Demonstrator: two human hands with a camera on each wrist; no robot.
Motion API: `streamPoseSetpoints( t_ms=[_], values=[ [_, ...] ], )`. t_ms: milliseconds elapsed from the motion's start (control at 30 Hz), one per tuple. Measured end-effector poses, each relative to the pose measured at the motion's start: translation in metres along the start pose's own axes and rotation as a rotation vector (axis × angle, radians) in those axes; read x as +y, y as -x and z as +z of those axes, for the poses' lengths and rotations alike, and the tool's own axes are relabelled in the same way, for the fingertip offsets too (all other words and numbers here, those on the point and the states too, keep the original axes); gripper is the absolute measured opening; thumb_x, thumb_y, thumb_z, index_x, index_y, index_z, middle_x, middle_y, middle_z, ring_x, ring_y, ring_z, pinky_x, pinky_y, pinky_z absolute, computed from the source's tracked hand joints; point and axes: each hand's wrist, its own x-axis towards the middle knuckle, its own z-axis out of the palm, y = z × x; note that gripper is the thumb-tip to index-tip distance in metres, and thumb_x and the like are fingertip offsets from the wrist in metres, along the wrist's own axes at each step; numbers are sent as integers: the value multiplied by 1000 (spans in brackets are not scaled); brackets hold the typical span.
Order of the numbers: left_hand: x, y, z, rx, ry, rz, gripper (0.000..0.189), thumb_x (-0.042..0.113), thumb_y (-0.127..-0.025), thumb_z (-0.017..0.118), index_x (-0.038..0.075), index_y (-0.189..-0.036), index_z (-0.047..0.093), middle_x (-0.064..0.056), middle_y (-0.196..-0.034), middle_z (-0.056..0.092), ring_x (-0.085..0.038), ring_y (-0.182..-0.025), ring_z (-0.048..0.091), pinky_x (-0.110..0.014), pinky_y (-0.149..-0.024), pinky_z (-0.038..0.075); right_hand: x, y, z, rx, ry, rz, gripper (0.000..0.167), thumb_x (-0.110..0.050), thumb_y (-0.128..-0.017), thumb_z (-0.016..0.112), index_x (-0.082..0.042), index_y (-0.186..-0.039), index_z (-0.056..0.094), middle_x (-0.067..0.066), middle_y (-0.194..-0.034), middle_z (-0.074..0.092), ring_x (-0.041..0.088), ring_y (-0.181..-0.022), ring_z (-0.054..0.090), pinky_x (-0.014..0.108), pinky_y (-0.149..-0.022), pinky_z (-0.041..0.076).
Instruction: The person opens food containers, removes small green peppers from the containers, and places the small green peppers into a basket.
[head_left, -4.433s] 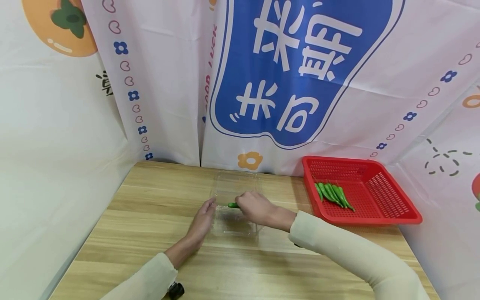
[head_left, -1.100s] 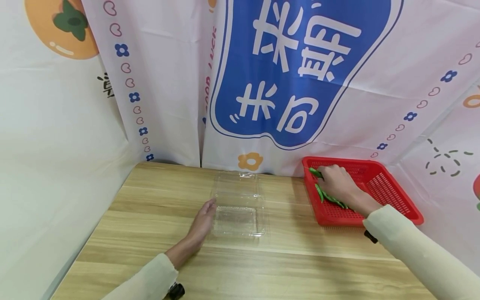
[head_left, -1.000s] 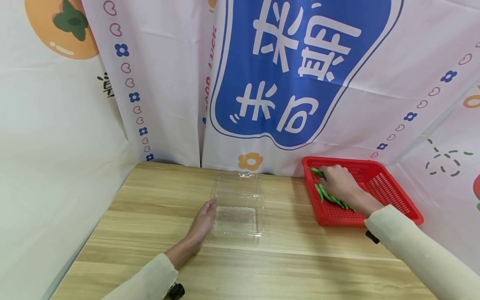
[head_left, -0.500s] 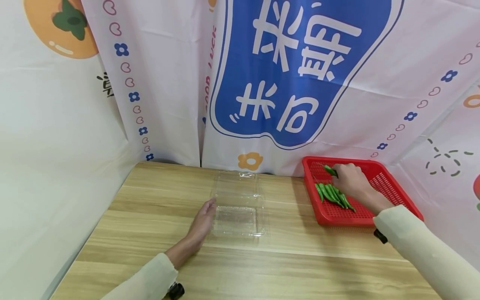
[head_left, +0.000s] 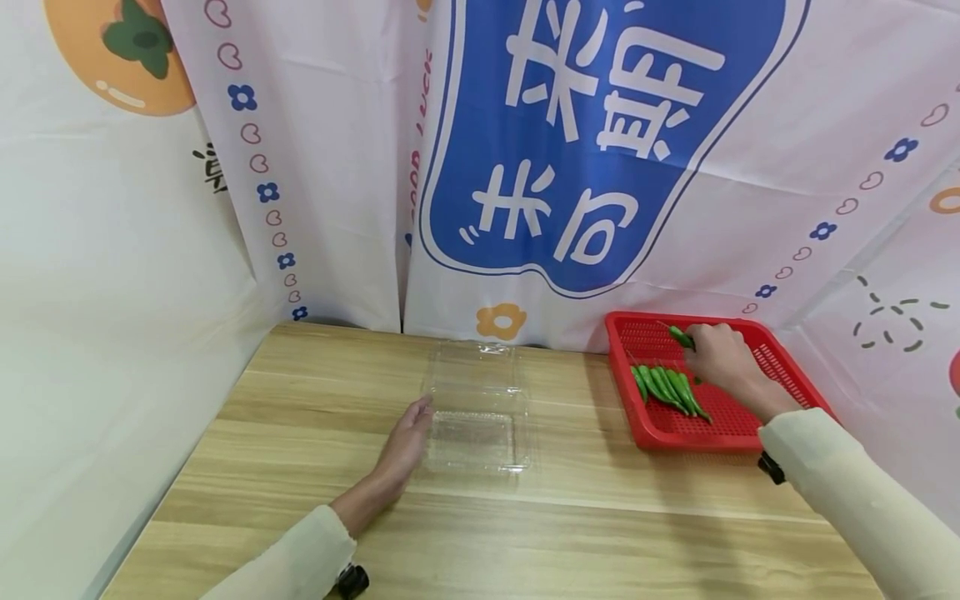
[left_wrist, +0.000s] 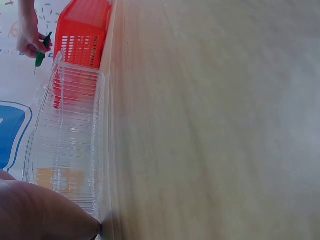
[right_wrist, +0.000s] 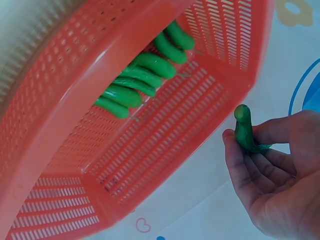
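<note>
My right hand [head_left: 723,358] pinches a green chili pepper [right_wrist: 244,130] between thumb and fingers, raised above the red basket [head_left: 731,435]. Several more green chili peppers [head_left: 667,390] lie side by side in the basket's left part. At the middle of the table stands a clear plastic clamshell box [head_left: 480,465], its lid [head_left: 474,367] folded back towards the wall. Nothing shows inside the box. My left hand [head_left: 405,442] rests at the box's left edge with extended fingers; its thumb side [left_wrist: 45,210] fills the near corner of the left wrist view.
The wooden table [head_left: 315,375] ends at a wall hung with printed cloth [head_left: 345,183]. The basket stands at the back right, near the right wall, with raised slotted sides. Bare tabletop separates box and basket.
Earlier my right hand held a chili pepper over the clear box. It was later low in the basket with a pepper; since then it has risen and shifted right. The left hand has stayed.
</note>
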Motion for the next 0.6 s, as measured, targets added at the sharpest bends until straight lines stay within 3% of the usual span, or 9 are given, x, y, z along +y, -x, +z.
streamPoseSetpoints(
  t_ms=[600],
  values=[
    [-1,0,-1,-11,2,12,59,33,-117,32,8,-169,19,-22,-175,15,-47,-160,13,-67,-128,13,32,-6,-4,-32,3,63,11,-2,-95,55,3,-88,63,7,-62,64,21,-51,59,32,-48,45]
  ],
)
